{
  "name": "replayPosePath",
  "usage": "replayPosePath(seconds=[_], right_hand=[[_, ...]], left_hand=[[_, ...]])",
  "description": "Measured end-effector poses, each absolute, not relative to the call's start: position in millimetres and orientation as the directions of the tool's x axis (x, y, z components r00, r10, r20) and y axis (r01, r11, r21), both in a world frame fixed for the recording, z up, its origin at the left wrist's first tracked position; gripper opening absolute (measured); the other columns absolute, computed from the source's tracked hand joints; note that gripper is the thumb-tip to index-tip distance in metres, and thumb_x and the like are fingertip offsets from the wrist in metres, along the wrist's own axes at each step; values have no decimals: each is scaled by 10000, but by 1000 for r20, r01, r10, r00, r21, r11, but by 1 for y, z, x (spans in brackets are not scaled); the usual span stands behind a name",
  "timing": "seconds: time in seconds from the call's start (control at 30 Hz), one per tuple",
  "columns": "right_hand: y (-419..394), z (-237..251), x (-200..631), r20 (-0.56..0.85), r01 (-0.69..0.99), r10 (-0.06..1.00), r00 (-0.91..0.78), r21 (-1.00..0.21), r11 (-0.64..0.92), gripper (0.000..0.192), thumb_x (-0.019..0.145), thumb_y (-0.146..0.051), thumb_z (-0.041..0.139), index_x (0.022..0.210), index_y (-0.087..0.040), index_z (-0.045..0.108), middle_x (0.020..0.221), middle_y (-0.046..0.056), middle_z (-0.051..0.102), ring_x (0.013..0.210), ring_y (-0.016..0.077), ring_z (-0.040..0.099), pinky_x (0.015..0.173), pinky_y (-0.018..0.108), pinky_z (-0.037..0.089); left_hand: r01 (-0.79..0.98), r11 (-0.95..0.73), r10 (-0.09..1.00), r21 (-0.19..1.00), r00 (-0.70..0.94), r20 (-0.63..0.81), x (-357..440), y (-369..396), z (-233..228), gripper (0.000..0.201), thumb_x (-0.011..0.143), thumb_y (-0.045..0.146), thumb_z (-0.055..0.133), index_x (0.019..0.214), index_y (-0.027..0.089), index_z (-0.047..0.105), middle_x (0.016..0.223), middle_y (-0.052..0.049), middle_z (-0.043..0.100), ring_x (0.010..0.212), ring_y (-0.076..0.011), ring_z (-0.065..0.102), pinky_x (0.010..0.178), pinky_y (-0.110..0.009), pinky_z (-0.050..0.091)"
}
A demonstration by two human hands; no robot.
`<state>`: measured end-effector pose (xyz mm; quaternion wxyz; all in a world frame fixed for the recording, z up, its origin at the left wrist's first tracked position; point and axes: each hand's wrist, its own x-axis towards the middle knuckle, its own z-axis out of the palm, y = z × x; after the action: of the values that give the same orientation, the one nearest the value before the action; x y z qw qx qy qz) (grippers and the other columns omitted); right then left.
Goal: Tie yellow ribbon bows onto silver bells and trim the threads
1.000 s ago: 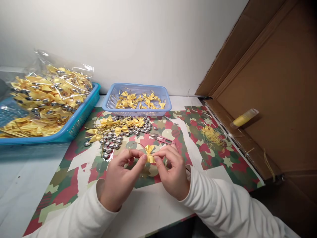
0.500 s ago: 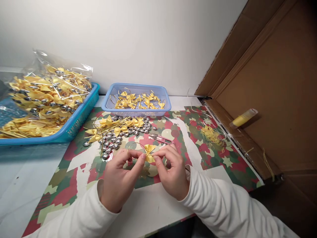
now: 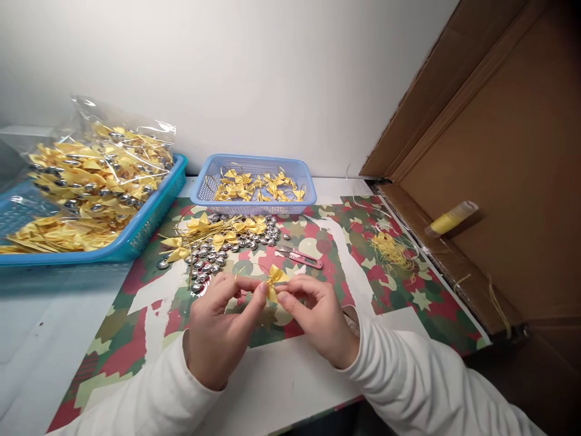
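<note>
A yellow ribbon bow [image 3: 275, 278] with a thin gold cord is held above the patterned sheet, between my two hands. My left hand [image 3: 227, 315] pinches its left side between thumb and forefinger, and the cord loops up beside that forefinger. From the right, my right hand [image 3: 318, 315] grips the bow's edge in a thumb-and-finger pinch. Just beyond lie pink thread snips [image 3: 299, 257]. Behind my left hand, silver beads [image 3: 211, 259] spread over the sheet, with more yellow bows [image 3: 200, 224] and gold cords on top of them.
A blue basket [image 3: 254, 209] with corded bows stands at the back. To the left, a larger blue basket [image 3: 136, 233] carries a clear bag [image 3: 109, 163] full of bows and beads. At right are yellow thread scraps [image 3: 393, 251], a yellow tube [image 3: 451, 219] and a cardboard wall [image 3: 508, 151].
The bow has turned and tilted between my fingertips. My right hand has shifted slightly, uncovering the pink snips. The whole view has moved a little.
</note>
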<state>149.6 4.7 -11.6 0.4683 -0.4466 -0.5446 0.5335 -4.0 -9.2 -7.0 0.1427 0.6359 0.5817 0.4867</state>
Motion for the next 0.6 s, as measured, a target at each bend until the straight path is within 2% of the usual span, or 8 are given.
replayPosePath(seconds=[0.1, 0.2, 0.37, 0.6], right_hand=[[8, -13, 152, -227, -180, 934, -276, -942, -283, 204, 666, -324, 795, 786, -170, 737, 755, 17, 700, 694, 131, 613, 671, 281, 487], [11, -11, 152, -351, -314, 869, -347, -830, -461, 333, 549, -332, 878, 778, -165, 703, 701, -22, 675, 644, 92, 601, 645, 243, 482], [10, -6, 152, -370, -432, 852, -369, -744, -510, 403, 514, -282, 912, 738, -175, 593, 646, -71, 621, 578, 52, 564, 603, 205, 453], [7, -6, 148, -396, -470, 852, -342, -713, -520, 446, 485, -265, 924, 692, -175, 539, 645, -80, 594, 599, 53, 555, 630, 208, 440]], left_hand=[[616, -300, 876, 728, -125, 467, -4, -8, -6, 161, 831, 261, 623, 675, 218, 633, 596, 19, 605, 579, -148, 479, 589, -295, 414], [625, -344, 857, 700, -95, 506, -4, -8, -5, 152, 822, 244, 628, 671, 221, 627, 590, 19, 618, 578, -151, 489, 609, -302, 426], [638, -416, 813, 648, -58, 579, -4, -9, -5, 128, 814, 194, 632, 689, 221, 617, 586, 27, 625, 560, -142, 496, 615, -296, 432], [675, -493, 751, 550, 10, 660, -3, -9, -5, 131, 798, 135, 643, 704, 209, 588, 603, 22, 641, 575, -144, 509, 603, -294, 421]])
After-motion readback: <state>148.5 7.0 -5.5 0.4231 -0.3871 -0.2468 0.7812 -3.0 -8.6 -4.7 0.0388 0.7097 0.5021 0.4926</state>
